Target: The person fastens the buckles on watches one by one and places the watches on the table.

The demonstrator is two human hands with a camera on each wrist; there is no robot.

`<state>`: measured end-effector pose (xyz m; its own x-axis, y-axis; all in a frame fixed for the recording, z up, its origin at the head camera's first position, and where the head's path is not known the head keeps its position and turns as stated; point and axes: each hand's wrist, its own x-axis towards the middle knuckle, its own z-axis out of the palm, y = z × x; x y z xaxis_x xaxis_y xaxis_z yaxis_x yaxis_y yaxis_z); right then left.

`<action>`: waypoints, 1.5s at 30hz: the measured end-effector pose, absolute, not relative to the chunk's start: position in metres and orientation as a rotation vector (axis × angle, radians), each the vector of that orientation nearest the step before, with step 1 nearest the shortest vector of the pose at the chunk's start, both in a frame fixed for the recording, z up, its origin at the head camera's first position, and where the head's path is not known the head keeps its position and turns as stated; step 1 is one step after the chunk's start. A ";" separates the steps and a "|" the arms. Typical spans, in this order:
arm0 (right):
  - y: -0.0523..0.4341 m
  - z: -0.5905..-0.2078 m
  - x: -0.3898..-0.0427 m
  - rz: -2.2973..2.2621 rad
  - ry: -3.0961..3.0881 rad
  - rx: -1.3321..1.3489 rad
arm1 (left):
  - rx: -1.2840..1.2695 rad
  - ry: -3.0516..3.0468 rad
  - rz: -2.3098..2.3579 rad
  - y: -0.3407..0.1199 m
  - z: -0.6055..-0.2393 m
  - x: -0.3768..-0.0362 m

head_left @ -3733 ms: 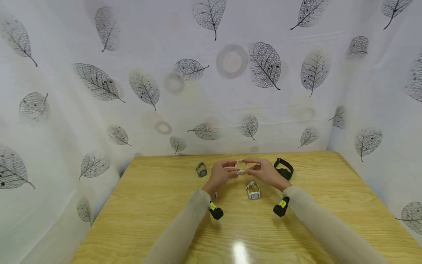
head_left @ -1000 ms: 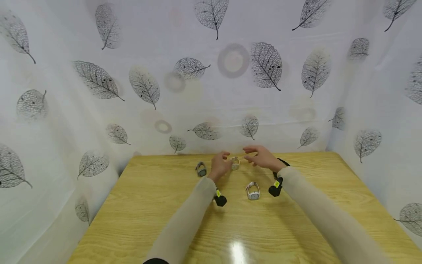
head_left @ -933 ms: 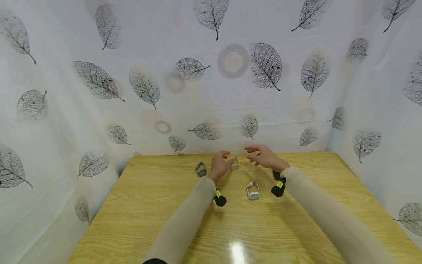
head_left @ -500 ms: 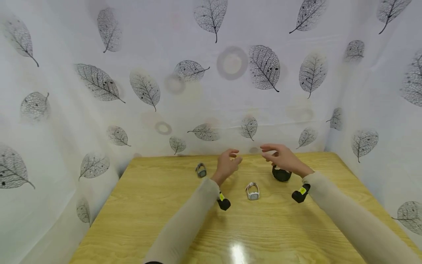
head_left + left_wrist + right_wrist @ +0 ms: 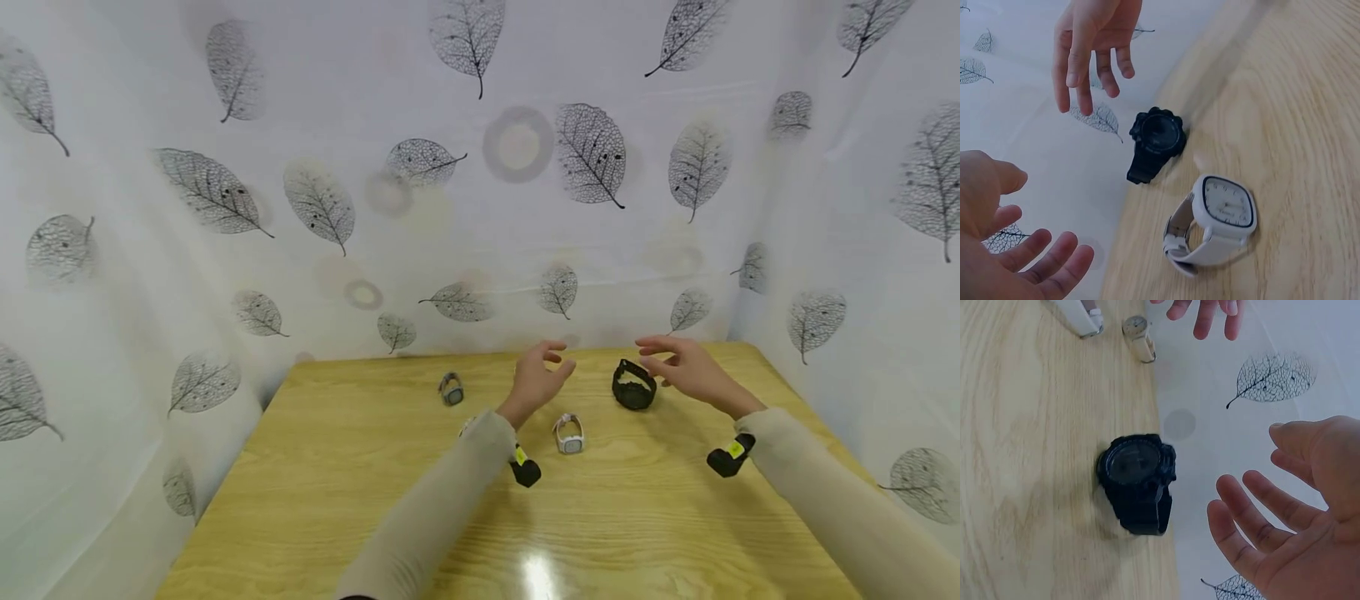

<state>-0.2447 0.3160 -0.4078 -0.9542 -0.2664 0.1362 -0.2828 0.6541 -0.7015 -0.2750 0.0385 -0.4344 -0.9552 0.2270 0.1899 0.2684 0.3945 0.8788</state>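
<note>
My left hand (image 5: pixel 536 379) hovers over the back middle of the table, fingers loosely bent and holding nothing. To the right, my right hand (image 5: pixel 693 371) is just beside the black watch (image 5: pixel 633 397), apart from it, with its fingers spread. That black watch stands on the table with its strap looped behind the round dial. A white square-faced watch (image 5: pixel 1227 203) sits nearer the front. The small cream watch (image 5: pixel 1138 328) is at the back edge in the right wrist view; my left hand mostly hides it in the head view.
A grey watch (image 5: pixel 452 392) stands at the back left. Another watch (image 5: pixel 467 425) is mostly covered by my left sleeve. The wooden table (image 5: pixel 337 483) meets a leaf-patterned white curtain (image 5: pixel 465 233) at its back and sides.
Both hands held the cream watch between them earlier; they let it go at the back of the table. Since then both have moved right, the right hand passing over the black watch.
</note>
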 end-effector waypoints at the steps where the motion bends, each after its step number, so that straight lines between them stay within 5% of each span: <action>1: 0.319 -0.409 -0.244 1.216 -2.840 0.464 | -0.463 -2.603 -1.641 0.040 -0.435 -0.274; 45: 0.336 -0.454 -0.264 1.461 -2.951 0.149 | -0.352 -2.788 -1.925 0.109 -0.454 -0.271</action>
